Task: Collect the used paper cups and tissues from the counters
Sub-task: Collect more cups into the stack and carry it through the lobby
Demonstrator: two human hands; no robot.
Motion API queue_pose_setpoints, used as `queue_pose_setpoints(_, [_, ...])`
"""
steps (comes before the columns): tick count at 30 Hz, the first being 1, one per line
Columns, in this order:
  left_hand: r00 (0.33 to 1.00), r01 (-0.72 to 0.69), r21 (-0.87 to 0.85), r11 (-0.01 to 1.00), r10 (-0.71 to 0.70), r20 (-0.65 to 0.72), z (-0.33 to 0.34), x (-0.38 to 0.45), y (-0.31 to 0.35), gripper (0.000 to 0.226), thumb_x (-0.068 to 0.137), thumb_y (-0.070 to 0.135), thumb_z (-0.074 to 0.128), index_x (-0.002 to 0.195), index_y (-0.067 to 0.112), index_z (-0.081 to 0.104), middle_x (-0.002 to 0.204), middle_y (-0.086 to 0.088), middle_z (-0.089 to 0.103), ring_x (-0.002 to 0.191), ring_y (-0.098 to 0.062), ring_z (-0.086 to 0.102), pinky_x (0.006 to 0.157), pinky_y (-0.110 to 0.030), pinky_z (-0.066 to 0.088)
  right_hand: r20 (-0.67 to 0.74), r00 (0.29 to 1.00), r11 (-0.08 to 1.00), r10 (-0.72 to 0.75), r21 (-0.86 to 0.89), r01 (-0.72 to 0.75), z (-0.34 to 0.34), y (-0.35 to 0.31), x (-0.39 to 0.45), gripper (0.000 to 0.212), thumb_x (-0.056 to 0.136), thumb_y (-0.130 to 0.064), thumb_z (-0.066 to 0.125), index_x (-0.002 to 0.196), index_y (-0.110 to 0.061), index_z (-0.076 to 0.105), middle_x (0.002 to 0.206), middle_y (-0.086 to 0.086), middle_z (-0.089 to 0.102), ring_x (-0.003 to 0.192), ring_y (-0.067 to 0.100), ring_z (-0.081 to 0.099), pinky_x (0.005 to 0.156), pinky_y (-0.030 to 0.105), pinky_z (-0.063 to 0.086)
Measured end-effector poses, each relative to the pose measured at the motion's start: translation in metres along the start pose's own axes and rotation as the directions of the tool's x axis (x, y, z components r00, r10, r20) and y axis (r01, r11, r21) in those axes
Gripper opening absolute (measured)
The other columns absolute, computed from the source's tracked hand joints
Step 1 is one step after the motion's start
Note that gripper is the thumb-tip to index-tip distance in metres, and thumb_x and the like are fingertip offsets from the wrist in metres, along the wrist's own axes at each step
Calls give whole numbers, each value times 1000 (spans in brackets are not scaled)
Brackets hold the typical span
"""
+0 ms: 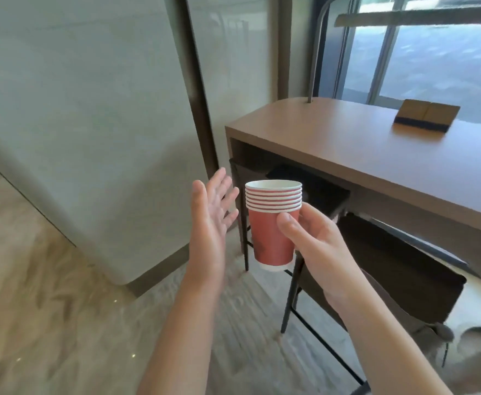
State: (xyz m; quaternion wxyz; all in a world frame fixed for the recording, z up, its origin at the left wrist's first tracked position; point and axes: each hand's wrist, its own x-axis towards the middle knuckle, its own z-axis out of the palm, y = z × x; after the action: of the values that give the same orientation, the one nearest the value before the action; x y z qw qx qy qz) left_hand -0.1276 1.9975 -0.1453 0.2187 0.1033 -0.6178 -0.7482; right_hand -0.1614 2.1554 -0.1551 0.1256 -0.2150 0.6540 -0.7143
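The left hand point(212, 212) hangs free, fingers straight and spread, its grip wide open on nothing. Just beside it the right hand point(313, 240) wraps its grip round a nested stack of red paper cups with white rims point(273, 223), carried in the air. Collecting looks well along. The long brown wooden surface point(347, 146) shows only a cardboard sign point(425, 115); no tissues visible. Dark stools point(398, 269) crowd underneath.
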Motion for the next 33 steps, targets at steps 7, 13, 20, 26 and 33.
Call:
queue_pose_setpoints(7, [955, -13, -39, 999, 0, -296, -119, 49, -13, 68, 88, 70, 23, 138, 37, 55, 152, 6, 53, 129, -1, 58, 120, -43, 35, 238, 968, 995, 85, 39, -97, 104, 41, 89, 36, 83, -45, 64, 114, -26, 69, 110, -3, 77, 105, 13, 73, 87, 25, 59])
queue_pose_setpoints(13, [836, -65, 24, 998, 68, -545, -212, 95, 6, 76, 87, 70, 25, 145, 30, 53, 152, 2, 54, 133, -8, 57, 121, -46, 35, 482, 873, 989, 80, 74, -131, 205, 60, 183, 45, 85, -44, 65, 120, -16, 69, 114, 7, 76, 111, 23, 71, 97, 36, 56])
queue_pose_setpoints(20, [649, -163, 111, 980, 191, -736, -291, 131, 44, 75, 88, 70, 28, 146, 30, 53, 146, 9, 60, 131, -6, 58, 119, -42, 36, 720, 694, 982, -2, 133, -136, 318, 61, 275, 32, 90, -44, 65, 114, -24, 72, 112, -3, 78, 108, 11, 72, 96, 27, 57])
queue_pose_setpoints(26, [483, -177, 148, 973, 217, -849, -350, 101, 49, 78, 86, 78, 30, 148, 36, 51, 154, 9, 51, 140, -9, 49, 122, -45, 31, 873, 486, 974, 40, 75, -214, 403, 81, 276, 34, 88, -41, 66, 114, -20, 72, 110, 0, 78, 106, 14, 73, 94, 26, 56])
queue_pose_setpoints(33, [352, -215, 177, 960, 246, -903, -435, 94, 54, 61, 84, 78, 33, 126, 46, 64, 147, 9, 59, 133, -5, 56, 118, -42, 35, 944, 330, 979, 33, 36, -202, 507, 95, 277, 41, 88, -41, 64, 122, -19, 69, 117, 2, 76, 113, 18, 71, 100, 32, 56])
